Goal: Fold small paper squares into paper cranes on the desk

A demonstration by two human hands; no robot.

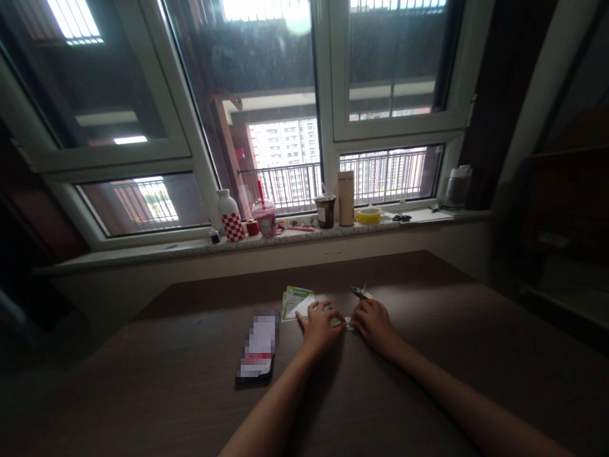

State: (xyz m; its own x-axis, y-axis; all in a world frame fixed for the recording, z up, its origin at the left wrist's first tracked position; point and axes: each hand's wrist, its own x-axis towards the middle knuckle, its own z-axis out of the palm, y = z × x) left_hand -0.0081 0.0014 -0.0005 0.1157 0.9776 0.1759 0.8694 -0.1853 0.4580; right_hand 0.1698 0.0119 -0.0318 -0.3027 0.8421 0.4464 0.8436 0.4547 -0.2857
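Observation:
A small whitish flat piece (349, 324) lies low over the brown table (190, 406), between my two hands. My left hand (321, 327) has its thumb and index finger closed at the piece's left edge, its other fingers bent and spread. From the other side, the fingertips of my right hand (375, 325) close on the right edge of the same piece; they partly cover it. Green-edged cards or sheets (295, 297) lie just beyond my left hand. Past my right fingers sits a small dark, multicoloured object (361, 292), too small to name.
A phone (259, 346) with a blurred screen lies left of my left forearm. Behind the table, the windowsill holds a red-checked white bottle (231, 219), a pink drink cup (264, 219), a dark cup (325, 212), a tan flask (346, 200), yellow tape (369, 217) and black scissors (402, 218).

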